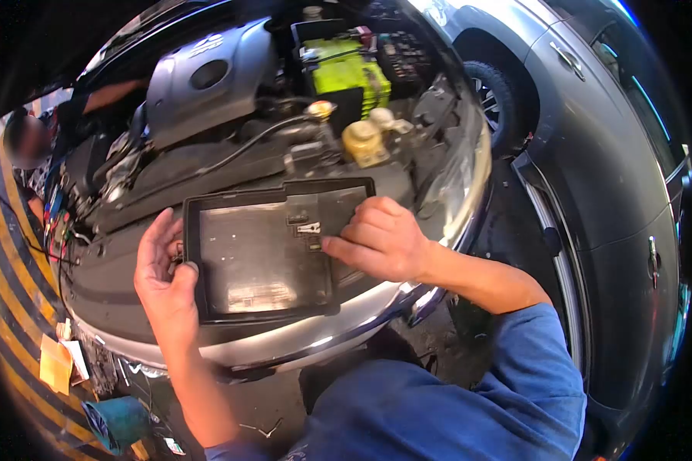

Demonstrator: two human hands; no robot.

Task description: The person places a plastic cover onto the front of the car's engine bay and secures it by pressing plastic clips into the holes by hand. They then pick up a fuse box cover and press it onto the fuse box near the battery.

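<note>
A shallow black plastic cover (257, 257) lies open side up over the front of the engine bay. My left hand (165, 269) grips its left edge, with the thumb on the rim. Over the right part of the cover is my right hand (380, 240), its fingers curled and the index finger pointing at the inner face. Beside that fingertip are a small silvery clip (309, 228) and a small greenish piece (314, 247). Whether the right fingers hold anything is hidden.
Behind the cover are a grey engine cover (207, 73), a lime-green battery (346, 73) and a yellowish reservoir (364, 142). Another person's arm (115, 94) reaches in at the left. A grey car (607, 169) stands at the right. A teal bucket (117, 421) is at lower left.
</note>
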